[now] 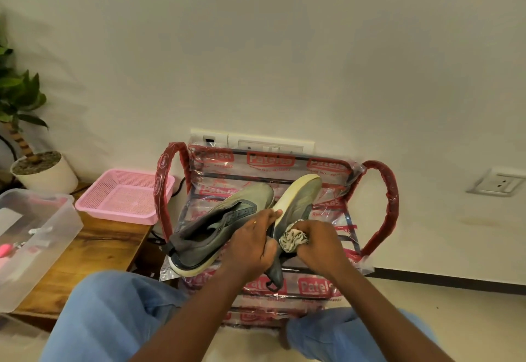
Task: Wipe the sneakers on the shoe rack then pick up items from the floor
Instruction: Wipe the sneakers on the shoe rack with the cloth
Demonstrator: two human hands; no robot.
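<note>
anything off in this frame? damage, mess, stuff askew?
Shoe rack is covered in printed plastic wrap, loose and crinkled at the corners. Sole rim of the held sneaker looks yellowed. Other sneaker lies skewed across the rack. No spill visible.

Single view, head-worn, wide-angle. We look forward and steeply down from above the person's lap, facing a pale wall (284, 48) whose base bows with the lens. Nearest us, along the lower edge, are the knees (113, 319). Both forearms rise from there to the left hand (250, 243) and right hand (318, 245), close beneath the camera, which centre the sneaker (297, 202) and cloth (293, 239) they hold. The shoe rack (381, 199) fills the middle ground against the wall. A wooden bench (94, 250) occupies our left margin and bare floor (455, 299) our right.
</note>
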